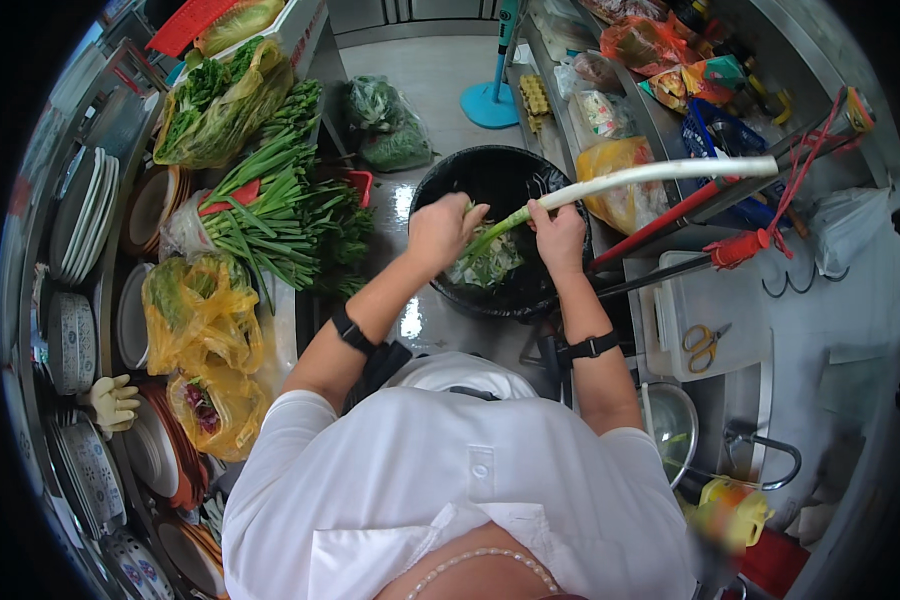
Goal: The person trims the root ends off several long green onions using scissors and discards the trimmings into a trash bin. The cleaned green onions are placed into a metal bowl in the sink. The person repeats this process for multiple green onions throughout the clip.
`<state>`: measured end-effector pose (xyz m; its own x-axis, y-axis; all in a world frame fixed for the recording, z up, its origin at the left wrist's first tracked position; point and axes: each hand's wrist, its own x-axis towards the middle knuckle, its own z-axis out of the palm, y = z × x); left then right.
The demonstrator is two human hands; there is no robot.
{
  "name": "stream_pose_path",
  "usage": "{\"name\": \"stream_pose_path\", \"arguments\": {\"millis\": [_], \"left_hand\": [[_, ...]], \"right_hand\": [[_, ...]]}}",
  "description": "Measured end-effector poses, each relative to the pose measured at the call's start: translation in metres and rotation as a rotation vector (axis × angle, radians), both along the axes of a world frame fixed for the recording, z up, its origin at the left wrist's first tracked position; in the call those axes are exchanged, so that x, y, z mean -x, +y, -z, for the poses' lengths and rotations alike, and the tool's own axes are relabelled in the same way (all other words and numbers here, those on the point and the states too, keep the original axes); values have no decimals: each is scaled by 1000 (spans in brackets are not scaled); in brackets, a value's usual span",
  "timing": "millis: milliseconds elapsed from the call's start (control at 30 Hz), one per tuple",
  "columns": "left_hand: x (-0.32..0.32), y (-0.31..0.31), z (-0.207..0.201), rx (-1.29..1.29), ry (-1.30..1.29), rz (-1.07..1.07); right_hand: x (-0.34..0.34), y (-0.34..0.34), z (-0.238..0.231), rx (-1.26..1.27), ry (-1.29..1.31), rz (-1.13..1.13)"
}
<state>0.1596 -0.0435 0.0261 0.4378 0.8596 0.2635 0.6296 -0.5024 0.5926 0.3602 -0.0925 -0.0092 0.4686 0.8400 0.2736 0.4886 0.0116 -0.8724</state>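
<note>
Right hand: above the right part of the black bin, thumb and fingers pinching the long stalk.
Left hand: over the bin's left rim, fingers curled in beside the stalk's green end; whether they pinch it, I cannot tell.
Stalk: green end over the bin's opening, white end reaching well out past the bin's right rim.
Scraps: pale and green pieces inside the bin.
Poles: a red pole and a dark pole slant out from the bin's right side, crowding the space beneath the stalk; contact with it is unclear.
Leafy greens: a big heap left of the bin, yellow bags nearer the person.
Bagged greens: on the floor, beyond the bin to its left.
Blue base: standing on the floor beyond the bin.
Scissors: orange-handled, in a clear container right of the bin.
Metal bowl: right of the bin, nearer the person.
</note>
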Motion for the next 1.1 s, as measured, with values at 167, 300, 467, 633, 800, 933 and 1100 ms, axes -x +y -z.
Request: {"name": "stream_pose_path", "arguments": {"millis": [167, 300, 467, 633, 800, 933, 1100], "left_hand": [[-2, 18, 36, -89, 19, 340], [-13, -8, 41, 518, -167, 529], [-13, -21, 25, 645, -392, 413], [-8, -16, 20, 452, -360, 396], [1, -13, 10, 398, -273, 371], [4, -16, -1, 316, -267, 300], [5, -21, -11, 251, -275, 266]], "right_hand": [[6, -6, -30, 76, 87, -96], [15, -6, -44, 68, 270, -166], [32, -5, -45, 7, 459, -279], [46, -7, -50, 81, 222, -238], [52, -5, -55, 14, 1, -244], [62, -6, -58, -94, -115, -190], [71, -9, -65, -34, -330, -93]]}}
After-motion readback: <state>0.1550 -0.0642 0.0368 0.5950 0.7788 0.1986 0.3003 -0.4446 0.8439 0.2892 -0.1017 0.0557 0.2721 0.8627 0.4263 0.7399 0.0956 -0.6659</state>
